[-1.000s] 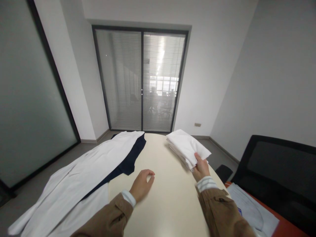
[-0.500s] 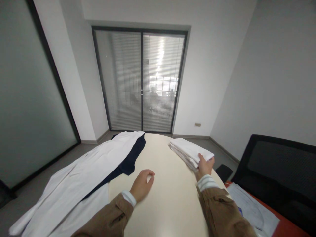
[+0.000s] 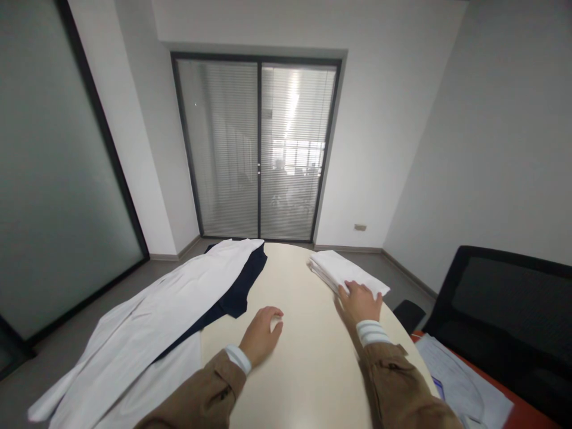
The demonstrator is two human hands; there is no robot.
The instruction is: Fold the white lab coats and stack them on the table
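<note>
Glass panels (image 3: 218, 149) with blinds stand at 12 o'clock, beyond a cream table (image 3: 295, 381) whose middle sets the clock. A black mesh chair (image 3: 500, 316) sits at 3 o'clock. White clothes (image 3: 165, 310) lie spread from 8 to 11 o'clock, partly over a navy garment (image 3: 239, 295) whose edge shows at 11. A pale sheet (image 3: 469, 369) rests on a red surface (image 3: 531, 411) at 3 o'clock, off the table's edge. A folded white stack (image 3: 342, 268) lies on the tabletop at 1 o'clock, the right hand (image 3: 363, 304) touching its near edge, fingers spread; whether they pinch the cloth cannot be told. The left hand (image 3: 263, 335), at 10 o'clock near the middle, is loosely curled and holds nothing, thumb and fingertips apart.
</note>
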